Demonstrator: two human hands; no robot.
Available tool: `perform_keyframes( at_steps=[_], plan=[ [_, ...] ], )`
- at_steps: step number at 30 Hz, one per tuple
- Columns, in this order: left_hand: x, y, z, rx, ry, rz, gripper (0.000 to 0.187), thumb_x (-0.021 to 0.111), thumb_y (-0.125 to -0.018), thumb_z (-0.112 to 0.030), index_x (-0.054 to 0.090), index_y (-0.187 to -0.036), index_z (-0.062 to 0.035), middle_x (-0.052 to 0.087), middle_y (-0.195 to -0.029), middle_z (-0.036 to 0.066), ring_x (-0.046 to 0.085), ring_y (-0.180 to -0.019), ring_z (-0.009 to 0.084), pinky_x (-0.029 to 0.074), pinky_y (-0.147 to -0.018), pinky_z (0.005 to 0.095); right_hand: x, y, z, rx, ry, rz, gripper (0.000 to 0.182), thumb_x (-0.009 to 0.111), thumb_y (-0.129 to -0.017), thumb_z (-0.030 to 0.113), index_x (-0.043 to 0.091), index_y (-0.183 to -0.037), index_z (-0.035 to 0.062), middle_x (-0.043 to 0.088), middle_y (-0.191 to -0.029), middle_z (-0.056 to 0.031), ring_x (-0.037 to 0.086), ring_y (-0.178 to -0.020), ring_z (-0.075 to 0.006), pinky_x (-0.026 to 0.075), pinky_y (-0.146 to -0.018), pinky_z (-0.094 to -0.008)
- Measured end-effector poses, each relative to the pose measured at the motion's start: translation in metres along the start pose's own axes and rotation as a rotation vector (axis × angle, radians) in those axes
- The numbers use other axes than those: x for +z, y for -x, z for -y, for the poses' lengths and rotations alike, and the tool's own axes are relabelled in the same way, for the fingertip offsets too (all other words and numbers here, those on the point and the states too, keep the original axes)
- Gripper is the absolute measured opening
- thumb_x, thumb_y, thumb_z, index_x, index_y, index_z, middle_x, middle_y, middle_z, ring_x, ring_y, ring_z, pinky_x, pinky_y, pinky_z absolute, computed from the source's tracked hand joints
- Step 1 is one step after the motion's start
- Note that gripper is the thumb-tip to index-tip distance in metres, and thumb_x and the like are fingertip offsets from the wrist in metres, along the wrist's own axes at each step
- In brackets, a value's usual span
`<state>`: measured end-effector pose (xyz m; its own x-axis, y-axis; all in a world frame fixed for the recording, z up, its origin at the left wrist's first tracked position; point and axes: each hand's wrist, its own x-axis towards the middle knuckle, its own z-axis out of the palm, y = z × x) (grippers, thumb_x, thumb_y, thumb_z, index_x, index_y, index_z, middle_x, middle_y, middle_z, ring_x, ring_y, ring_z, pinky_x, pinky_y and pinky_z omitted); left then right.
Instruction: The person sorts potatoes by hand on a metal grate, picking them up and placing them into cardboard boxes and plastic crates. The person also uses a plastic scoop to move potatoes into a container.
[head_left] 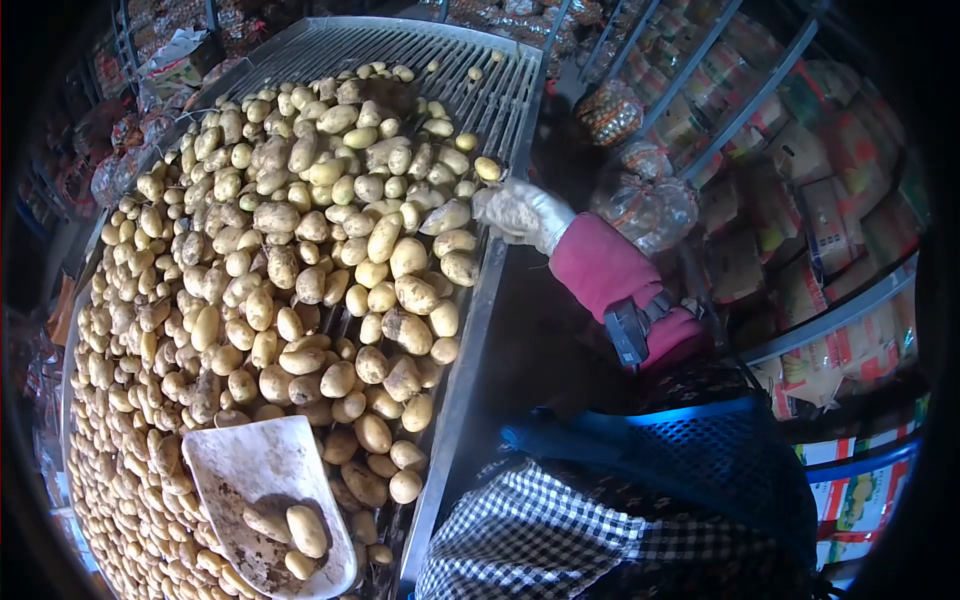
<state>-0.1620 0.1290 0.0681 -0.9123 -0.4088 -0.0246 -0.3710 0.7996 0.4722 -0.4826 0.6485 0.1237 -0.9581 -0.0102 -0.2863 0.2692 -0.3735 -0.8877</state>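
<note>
My right hand [522, 214], in a dirty pale glove below a pink sleeve, is at the metal side rail of the sorting table. Its fingers look curled together, and what they may hold is hidden. A yellow potato [487, 168] lies just beyond the fingers, and a soil-stained potato [447, 217] is close on their left. The table is heaped with potatoes [290, 270] of many sizes, some caked with dirt. On the near part of the heap rests a white plastic scoop [255, 462] with several potatoes and soil in it. My left hand is out of view.
Bare slats [400, 45] show at the table's far end, and a metal rail [462, 365] runs along its right side. A blue mesh basket [700, 440] is against my checked apron [560, 520]. Stacked cardboard boxes [800, 220] and bagged produce [645, 210] stand beyond metal bars at right.
</note>
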Motion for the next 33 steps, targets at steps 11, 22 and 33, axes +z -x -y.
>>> perform_keyframes(
  at_steps=[11, 22, 33],
  plan=[
    [0.006, 0.01, 0.004, -0.002, 0.028, -0.039, 0.056, 0.077, -0.08, -0.01, 0.059, -0.132, -0.0005, 0.067, -0.112, 0.017, 0.064, -0.1, 0.0315, 0.05, -0.088, 0.0418, 0.095, -0.042, -0.035, 0.086, 2.263, 0.479, 0.059, 0.072, -0.076, 0.037, 0.062, -0.13, 0.0163, 0.073, -0.112, -0.0087, 0.069, -0.106, -0.0269, 0.054, -0.09, -0.0402],
    [-0.005, 0.043, 0.007, -0.091, 0.071, -0.189, 0.061, 0.078, -0.078, -0.009, 0.057, -0.135, -0.0015, 0.067, -0.116, 0.017, 0.064, -0.104, 0.0332, 0.049, -0.091, 0.0434, 0.083, -0.032, -0.032, -0.041, 1.989, 0.359, 0.044, 0.073, -0.073, 0.035, 0.07, -0.104, 0.004, 0.073, -0.099, -0.0162, 0.07, -0.093, -0.0313, 0.055, -0.085, -0.043],
    [0.038, -0.028, -0.185, 0.386, -0.109, -0.032, 0.065, 0.078, -0.077, -0.022, 0.056, -0.136, -0.004, 0.067, -0.119, 0.016, 0.066, -0.1, 0.0323, 0.051, -0.083, 0.0439, 0.008, -0.062, -0.023, 0.127, 0.127, 0.265, 0.045, 0.06, -0.087, 0.008, 0.057, -0.13, -0.0028, 0.069, -0.112, -0.013, 0.068, -0.078, -0.015, 0.058, -0.077, -0.0304]
  ],
)
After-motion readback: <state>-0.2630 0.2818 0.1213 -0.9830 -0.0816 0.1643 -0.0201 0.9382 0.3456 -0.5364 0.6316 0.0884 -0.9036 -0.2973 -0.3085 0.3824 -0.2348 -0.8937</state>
